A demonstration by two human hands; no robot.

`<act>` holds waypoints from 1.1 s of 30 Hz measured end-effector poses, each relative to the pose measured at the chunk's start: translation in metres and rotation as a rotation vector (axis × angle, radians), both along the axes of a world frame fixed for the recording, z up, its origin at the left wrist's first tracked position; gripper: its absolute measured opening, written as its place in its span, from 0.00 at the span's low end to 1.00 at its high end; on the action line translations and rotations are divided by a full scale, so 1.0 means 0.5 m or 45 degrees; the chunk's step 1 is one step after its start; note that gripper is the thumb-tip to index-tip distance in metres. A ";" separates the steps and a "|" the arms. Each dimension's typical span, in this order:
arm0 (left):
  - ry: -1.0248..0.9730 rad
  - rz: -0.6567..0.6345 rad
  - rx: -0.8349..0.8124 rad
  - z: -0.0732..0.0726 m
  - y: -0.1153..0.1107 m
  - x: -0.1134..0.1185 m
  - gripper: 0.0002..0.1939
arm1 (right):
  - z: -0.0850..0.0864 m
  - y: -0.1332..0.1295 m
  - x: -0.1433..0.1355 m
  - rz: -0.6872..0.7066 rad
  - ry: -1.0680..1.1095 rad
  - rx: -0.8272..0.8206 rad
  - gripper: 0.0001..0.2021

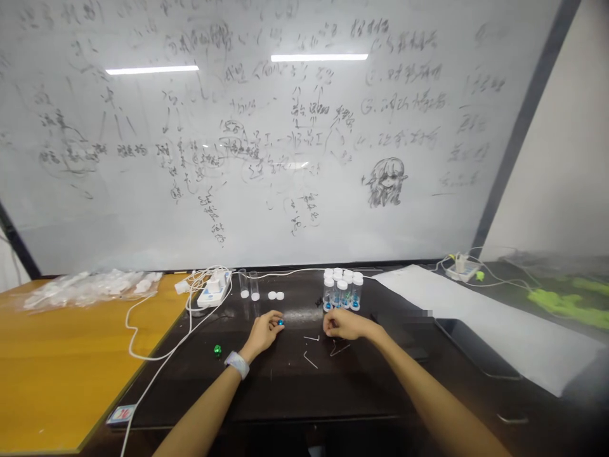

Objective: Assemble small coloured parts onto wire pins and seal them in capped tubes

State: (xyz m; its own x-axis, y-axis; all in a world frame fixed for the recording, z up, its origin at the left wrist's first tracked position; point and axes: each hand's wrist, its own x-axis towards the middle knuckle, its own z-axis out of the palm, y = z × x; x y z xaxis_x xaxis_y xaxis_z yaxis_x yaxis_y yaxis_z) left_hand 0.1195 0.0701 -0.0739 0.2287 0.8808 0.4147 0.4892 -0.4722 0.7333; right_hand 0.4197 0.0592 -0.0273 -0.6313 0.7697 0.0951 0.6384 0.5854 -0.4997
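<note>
Bare forearms (428, 387) lie nearest, slanting inward over the dark table (285, 393). At their ends, the left hand (266, 330) grips a blue ball (281, 322) at its fingertips, a light pinch that likely suits so small a round thing. The right hand (343, 324) has its fingers curled inward; whether they grip anything, I cannot tell. Between the hands and slightly nearer lie thin bent rods (311, 360), apparently metal, spread apart, perhaps for easy picking. Just beyond the right hand, capped tubes (342, 293) stand upright in a tight cluster, probably to steady one another; they are clear and smooth, with blue pieces inside. Farther left stand two clear tubes (254, 287), with flat white caps (276, 296) just to their right. Near left sits a shiny, knobbly green piece (217, 350). Far off, a glossy whiteboard (266, 209) carries black writing.
</note>
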 end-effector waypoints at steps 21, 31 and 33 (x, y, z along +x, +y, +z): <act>-0.380 -0.263 -0.293 0.019 -0.022 0.004 0.22 | 0.014 0.010 -0.138 0.047 1.046 -0.273 0.18; -0.381 -0.276 -0.333 0.014 -0.022 0.002 0.19 | -0.074 0.036 -0.238 -0.238 1.510 -0.236 0.19; -0.367 -0.280 -0.326 0.013 -0.022 0.002 0.19 | -0.080 0.031 -0.237 -0.256 1.509 -0.232 0.19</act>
State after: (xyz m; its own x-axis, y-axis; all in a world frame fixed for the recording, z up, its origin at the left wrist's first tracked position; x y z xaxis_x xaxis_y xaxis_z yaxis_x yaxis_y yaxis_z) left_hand 0.1207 0.0592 -0.0673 0.3290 0.9067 0.2639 0.1558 -0.3278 0.9318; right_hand 0.3010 0.0747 -0.0672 -0.0937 0.9062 0.4124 -0.1987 0.3889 -0.8996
